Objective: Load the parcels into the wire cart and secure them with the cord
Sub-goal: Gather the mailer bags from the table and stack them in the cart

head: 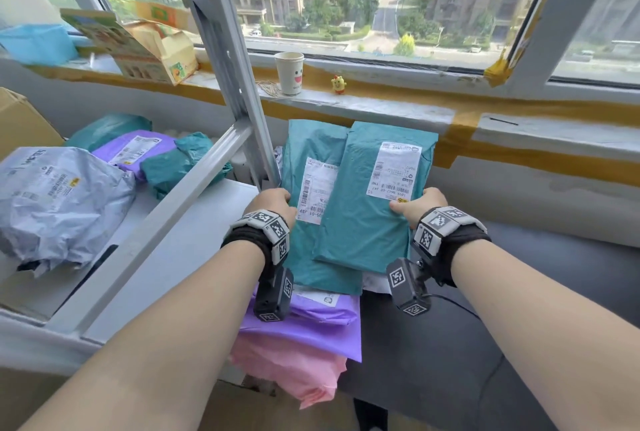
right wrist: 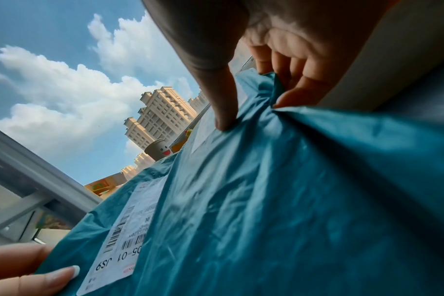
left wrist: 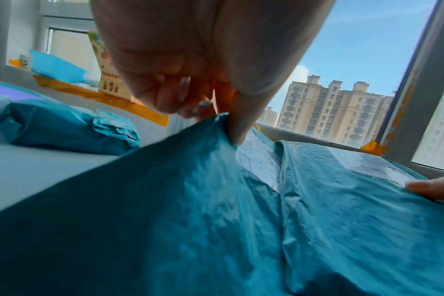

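Two teal parcels lie side by side and overlapping on a stack in front of me. My left hand (head: 273,200) grips the left edge of the lower teal parcel (head: 311,160), thumb on top (left wrist: 237,128) and fingers curled beneath. My right hand (head: 420,204) pinches the right edge of the upper teal parcel (head: 367,202), thumb by its white label (right wrist: 223,120). Under them lie a purple parcel (head: 322,323) and a pink parcel (head: 298,371). No wire cart or cord shows in any view.
A grey metal shelf (head: 194,233) at left holds grey, purple and teal parcels (head: 59,202). Its upright post (head: 228,60) rises beside my left hand. The window sill (head: 381,98) carries a paper cup (head: 290,72), a toy chick and a carton. A dark surface (head: 519,292) lies at right.
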### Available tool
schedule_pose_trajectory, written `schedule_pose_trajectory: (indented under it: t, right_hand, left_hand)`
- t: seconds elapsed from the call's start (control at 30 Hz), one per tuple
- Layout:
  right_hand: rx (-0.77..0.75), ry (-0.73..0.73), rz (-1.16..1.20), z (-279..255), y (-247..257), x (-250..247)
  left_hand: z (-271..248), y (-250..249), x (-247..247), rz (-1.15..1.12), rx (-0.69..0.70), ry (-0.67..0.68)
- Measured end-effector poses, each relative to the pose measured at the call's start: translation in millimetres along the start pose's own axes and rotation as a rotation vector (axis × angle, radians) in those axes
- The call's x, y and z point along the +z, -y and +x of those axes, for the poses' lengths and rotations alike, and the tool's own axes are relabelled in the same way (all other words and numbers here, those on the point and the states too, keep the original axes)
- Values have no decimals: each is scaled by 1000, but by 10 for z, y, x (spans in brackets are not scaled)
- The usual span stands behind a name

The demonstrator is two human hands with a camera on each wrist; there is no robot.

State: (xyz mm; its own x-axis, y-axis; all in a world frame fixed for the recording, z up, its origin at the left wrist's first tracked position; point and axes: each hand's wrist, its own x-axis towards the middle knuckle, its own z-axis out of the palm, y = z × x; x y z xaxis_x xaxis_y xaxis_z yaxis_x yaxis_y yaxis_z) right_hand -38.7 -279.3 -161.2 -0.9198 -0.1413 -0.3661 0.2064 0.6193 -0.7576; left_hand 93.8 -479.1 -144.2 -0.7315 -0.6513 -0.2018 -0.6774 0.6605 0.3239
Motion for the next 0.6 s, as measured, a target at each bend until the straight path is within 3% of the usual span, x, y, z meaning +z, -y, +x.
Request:
schedule_pose_trajectory:
  t: [0.23, 0.6]
  right_hand:
    - [-37, -45, 145, -435, -256, -183]
    - [-91, -385, 171, -1040, -667, -975]
  left_hand:
    - [-335, -21, -7, -190, 86, 16]
    - [-1001, -716, -96, -179, 358, -105]
